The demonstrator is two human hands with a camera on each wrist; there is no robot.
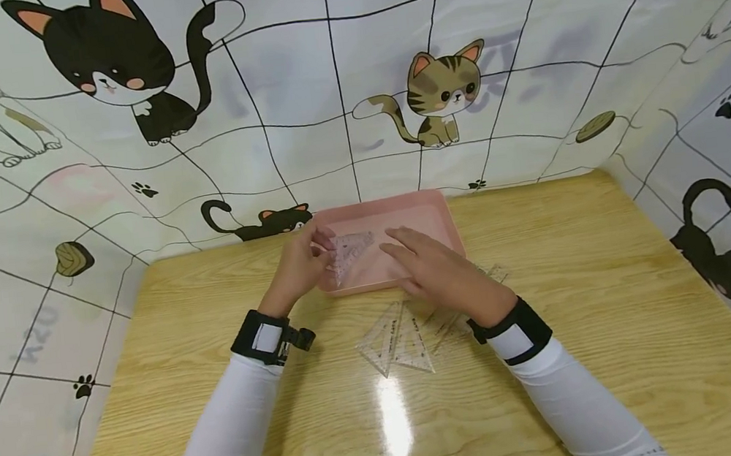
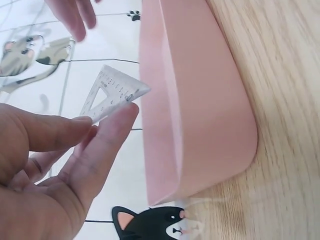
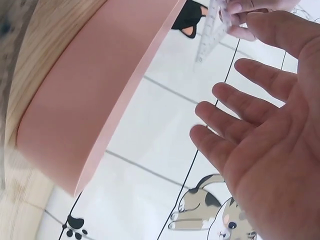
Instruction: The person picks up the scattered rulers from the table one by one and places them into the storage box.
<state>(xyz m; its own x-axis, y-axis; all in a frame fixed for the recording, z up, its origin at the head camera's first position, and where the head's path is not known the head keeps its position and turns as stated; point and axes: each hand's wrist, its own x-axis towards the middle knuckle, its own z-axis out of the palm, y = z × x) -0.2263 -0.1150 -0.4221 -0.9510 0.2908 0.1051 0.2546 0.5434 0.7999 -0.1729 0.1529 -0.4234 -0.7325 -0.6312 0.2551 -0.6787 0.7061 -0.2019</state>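
Observation:
A clear triangular set square point(image 2: 116, 89) with printed scale marks is pinched between the thumb and fingers of my left hand point(image 1: 302, 260). In the head view that set square point(image 1: 349, 251) overlaps the left part of a shallow pink tray point(image 1: 397, 281). My right hand point(image 1: 438, 269) hovers over the tray's right side, its fingers point(image 3: 235, 132) spread and loosely extended, holding nothing. On the table just in front of the tray lie more clear set squares point(image 1: 397, 339). Part of another clear ruler piece point(image 1: 444, 327) is hidden beneath the right forearm.
The tray stands at the back of a wooden table point(image 1: 577, 296), close to a wall sheet point(image 1: 297, 66) printed with cartoon cats. Similar sheeting rises on the left and right sides. A bright reflection shows on the tabletop near the front.

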